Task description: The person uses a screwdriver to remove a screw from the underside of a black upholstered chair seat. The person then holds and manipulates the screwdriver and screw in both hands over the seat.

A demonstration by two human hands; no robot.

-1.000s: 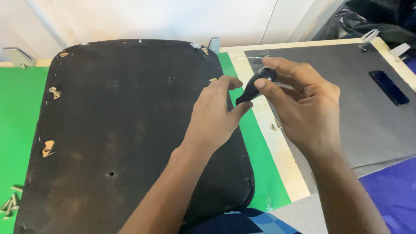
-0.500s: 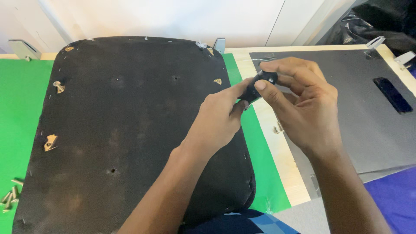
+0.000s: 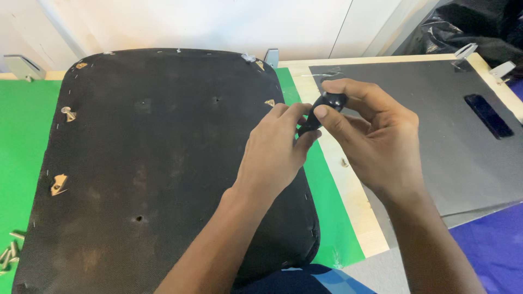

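Both my hands meet above the right edge of a large black fabric-covered seat panel point(image 3: 147, 163) that lies underside up. My right hand point(image 3: 376, 141) pinches a small black rounded knob-like part point(image 3: 327, 104) between thumb and fingers. The fingertips of my left hand point(image 3: 278, 149) grip the lower end of the same part. The panel's underside shows a few small holes, staples along its rim and torn light patches at the left edge.
A green mat point(image 3: 24, 136) lies under the panel on a pale wooden table edge point(image 3: 354, 201). A dark grey board point(image 3: 436, 136) with a slot point(image 3: 488, 115) lies at the right. Several screws point(image 3: 8, 253) rest at the lower left. Metal brackets point(image 3: 22, 65) stand at the back.
The hands have stayed together on the black part, with my left fingers closing further around its lower end. The view has shifted slightly.
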